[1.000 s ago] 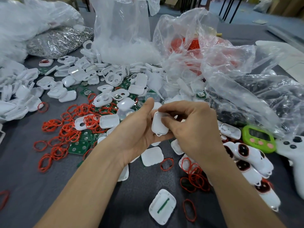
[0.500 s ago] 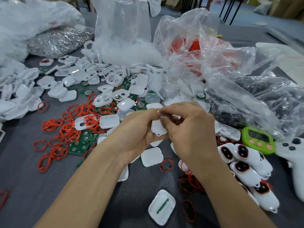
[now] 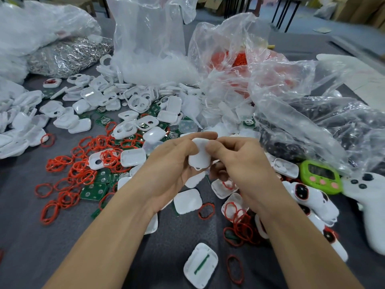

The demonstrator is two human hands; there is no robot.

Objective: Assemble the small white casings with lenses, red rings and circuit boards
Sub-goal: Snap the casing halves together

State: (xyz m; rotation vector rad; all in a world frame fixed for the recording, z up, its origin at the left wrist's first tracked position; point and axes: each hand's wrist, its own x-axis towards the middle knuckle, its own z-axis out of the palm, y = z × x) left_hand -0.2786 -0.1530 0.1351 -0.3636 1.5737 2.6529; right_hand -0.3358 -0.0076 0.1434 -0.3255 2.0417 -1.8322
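My left hand (image 3: 166,170) and my right hand (image 3: 243,163) pinch one small white casing (image 3: 200,158) between them above the middle of the table, thumbs pressed on its back. Its front side is hidden from me. Loose red rings (image 3: 81,163) and green circuit boards (image 3: 95,187) lie scattered to the left. White casing halves (image 3: 133,156) cover the table behind and left. Several finished casings with dark lenses and red rims (image 3: 304,192) lie at the right.
Clear plastic bags (image 3: 260,80) of parts rise behind the hands. A green timer (image 3: 320,176) and a white game controller (image 3: 370,205) sit at the right. One open casing half (image 3: 201,264) and a single red ring (image 3: 235,269) lie near the front edge.
Both hands have turned the casing and shifted their grip on it; the thumbs now press nearer its top edge. The casing has stayed at about the same place above the table.
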